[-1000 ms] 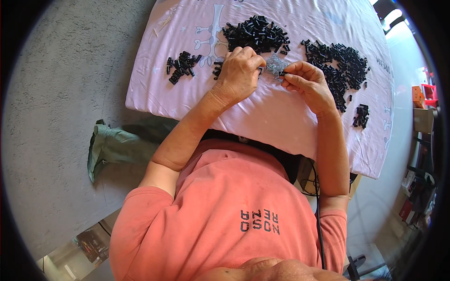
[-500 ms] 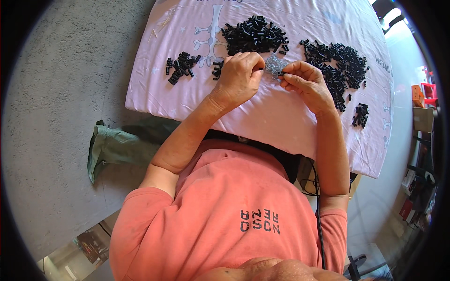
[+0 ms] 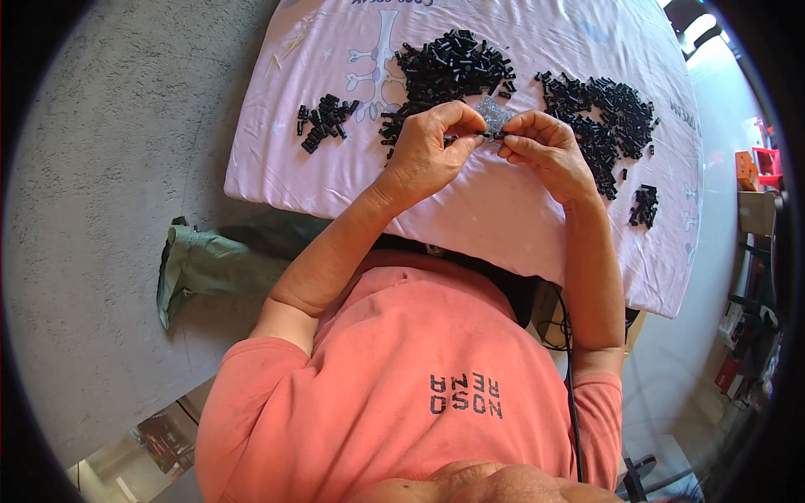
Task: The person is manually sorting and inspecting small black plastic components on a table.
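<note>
Over the table, my left hand pinches a small black part between thumb and fingertips. Facing it, my right hand grips another small black plastic piece. The two pieces are end to end, close together; whether they touch I cannot tell. Just beyond the fingertips lies a heap of tiny silvery metal bits, too small to name. A large pile of black plastic pieces is behind my left hand and partly hidden by it. Another wide pile of black pieces spreads beside my right hand.
A pink patterned cloth covers the table. Smaller clusters of black pieces lie at the left and the right. Thin pale sticks rest at the far left. A green bag hangs left of the table; a black cable runs along my shirt.
My left hand has moved slightly right and turned, bringing its fingertips and black part up to the piece in my right hand. The right hand has barely moved.
</note>
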Tool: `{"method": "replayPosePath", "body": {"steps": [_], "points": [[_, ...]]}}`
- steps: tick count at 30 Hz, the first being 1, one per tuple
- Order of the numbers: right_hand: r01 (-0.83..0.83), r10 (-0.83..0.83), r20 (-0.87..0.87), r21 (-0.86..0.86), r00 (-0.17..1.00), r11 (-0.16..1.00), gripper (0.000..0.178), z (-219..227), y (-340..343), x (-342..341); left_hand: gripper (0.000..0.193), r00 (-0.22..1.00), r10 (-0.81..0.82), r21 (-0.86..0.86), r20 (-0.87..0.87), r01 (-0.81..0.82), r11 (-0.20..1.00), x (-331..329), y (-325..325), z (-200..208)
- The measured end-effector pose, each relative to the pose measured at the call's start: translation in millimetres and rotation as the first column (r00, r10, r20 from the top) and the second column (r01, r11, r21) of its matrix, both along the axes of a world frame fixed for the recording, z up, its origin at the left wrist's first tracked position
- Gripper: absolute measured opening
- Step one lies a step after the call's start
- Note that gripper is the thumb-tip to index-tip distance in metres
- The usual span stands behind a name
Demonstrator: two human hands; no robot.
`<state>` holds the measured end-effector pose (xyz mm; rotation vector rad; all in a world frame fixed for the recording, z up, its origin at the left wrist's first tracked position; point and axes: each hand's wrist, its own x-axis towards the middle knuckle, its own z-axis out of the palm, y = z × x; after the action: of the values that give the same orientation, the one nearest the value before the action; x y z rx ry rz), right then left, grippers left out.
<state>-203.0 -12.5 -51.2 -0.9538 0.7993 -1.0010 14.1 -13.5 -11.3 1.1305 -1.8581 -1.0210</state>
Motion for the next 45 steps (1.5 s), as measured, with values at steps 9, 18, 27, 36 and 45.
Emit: {"method": "replayPosePath", "body": {"steps": [9, 18, 27, 36, 45], "points": [[-0.012, 0.012, -0.002, -0.007, 1.0, 1.0, 0.012, -1.7, 0.3, -0.4, 0.011, 1.0, 0.008, -0.045, -0.026, -0.009, 0.999, -1.7, 2.6, -1.6], [-0.026, 0.025, -0.023, -0.02, 0.999, 0.999, 0.013, -1.8, 0.1, 0.6, 0.011, 0.997, 0.002, -0.012, -0.074, -0.003, 1.0, -3.3, 5.9, -4.4], [-0.038, 0.038, -0.029, -0.022, 0.999, 0.999, 0.013, 2.3, 1.6, 1.8, 0.008, 0.979, -0.017, 0.2, -0.203, 0.058, 0.978, 1.0, 6.9, -14.2], [-0.045, 0.045, 0.001, -0.072, 0.999, 0.996, 0.012, 0.9, 2.7, 0.4, 0.007, 0.925, -0.01, 0.176, -0.38, 0.083, 0.981, -3.1, 10.5, -16.3], [-0.076, 0.082, 0.057, -0.102, 0.995, 0.992, 0.011, -1.2, 3.2, -0.6, 0.009, 0.933, -0.05, 0.021, -0.355, 0.062, 0.998, -5.9, 16.0, -15.9]]}}
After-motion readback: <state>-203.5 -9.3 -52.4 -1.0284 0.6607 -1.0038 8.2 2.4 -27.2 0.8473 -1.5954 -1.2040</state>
